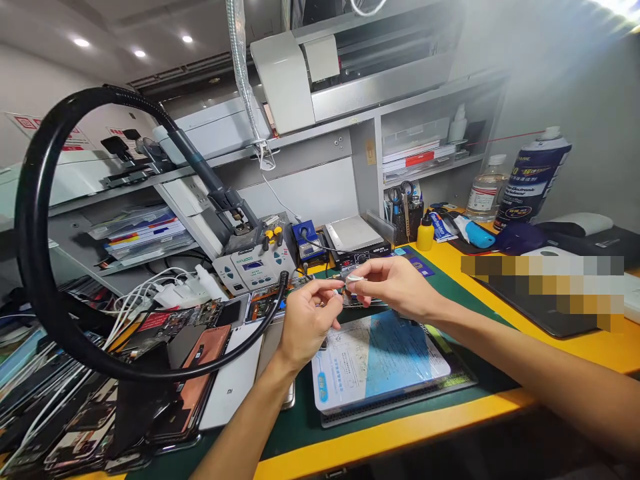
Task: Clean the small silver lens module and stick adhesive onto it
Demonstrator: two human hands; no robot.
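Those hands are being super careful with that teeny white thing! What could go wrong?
The small white thing is pinched in the right hand, so it might slip and be hard to find. The black hose ends near the left hand in this view, so a bump might shift it. The phones and parts lie heaped on top of each other, so a nudge could make some slide.

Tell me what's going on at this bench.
Someone is working bare-handed above a blue-and-white pad on a green mat. The right hand pinches a small white piece, too small to identify. The left hand is curled close beside it. A thick black hose loops around at the left.
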